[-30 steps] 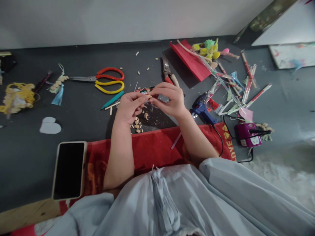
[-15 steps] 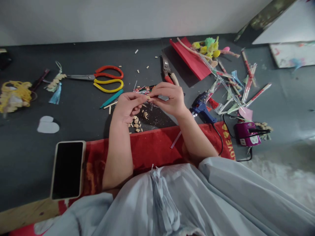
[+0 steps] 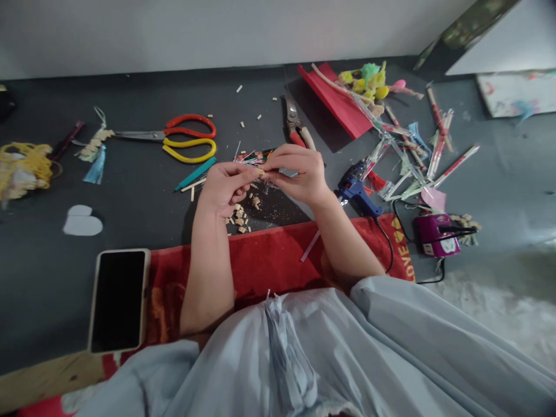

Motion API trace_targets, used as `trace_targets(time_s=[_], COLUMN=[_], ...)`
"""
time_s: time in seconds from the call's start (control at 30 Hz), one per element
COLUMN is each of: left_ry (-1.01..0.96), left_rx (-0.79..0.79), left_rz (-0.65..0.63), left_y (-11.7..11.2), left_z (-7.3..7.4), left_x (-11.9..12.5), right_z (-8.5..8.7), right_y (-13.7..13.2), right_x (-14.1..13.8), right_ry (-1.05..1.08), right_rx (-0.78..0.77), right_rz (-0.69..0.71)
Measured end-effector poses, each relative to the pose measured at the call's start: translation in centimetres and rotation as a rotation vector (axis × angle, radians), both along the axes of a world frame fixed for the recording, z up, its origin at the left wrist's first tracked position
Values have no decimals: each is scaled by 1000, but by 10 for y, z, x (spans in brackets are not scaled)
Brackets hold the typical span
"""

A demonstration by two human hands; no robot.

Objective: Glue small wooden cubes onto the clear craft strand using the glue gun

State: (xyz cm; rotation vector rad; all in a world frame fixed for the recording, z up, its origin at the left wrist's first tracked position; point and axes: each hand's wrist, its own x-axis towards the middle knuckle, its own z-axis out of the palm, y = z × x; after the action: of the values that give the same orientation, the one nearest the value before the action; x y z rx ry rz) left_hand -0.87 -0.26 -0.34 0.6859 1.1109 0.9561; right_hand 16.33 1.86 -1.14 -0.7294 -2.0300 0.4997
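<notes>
Tan piece [image 3: 261,172]: pinched between the fingertips of left hand [image 3: 222,188] and right hand [image 3: 300,174], over the dark table [image 3: 143,202] (too small to make out its exact shape). Both nearly closed, thumb against finger, with the right one's fingers arched. Just below, near the left, a scatter of little chips [image 3: 240,217]. Beside the left, a teal pen [image 3: 196,174]; farther out, scissors [image 3: 189,139]. Beyond the right, pliers [image 3: 292,119]; beside its wrist, a blue glue gun [image 3: 358,191]. Under the forearms, a red towel [image 3: 269,258].
</notes>
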Motion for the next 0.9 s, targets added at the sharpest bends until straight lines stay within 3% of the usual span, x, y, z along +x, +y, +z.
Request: trace_targets(time_s=[0.57,0.9], left_ry=[-97,-157], left_rx=[6,-18], left_rz=[-14,-27], left_y=[0,-1], left_z=[3,6], left_x=[2,1], right_z=[11,11], right_y=[-1,2], right_x=[3,8], right_ry=[-20,163], right_rx=[-101,-193], right_rz=[-89,-129])
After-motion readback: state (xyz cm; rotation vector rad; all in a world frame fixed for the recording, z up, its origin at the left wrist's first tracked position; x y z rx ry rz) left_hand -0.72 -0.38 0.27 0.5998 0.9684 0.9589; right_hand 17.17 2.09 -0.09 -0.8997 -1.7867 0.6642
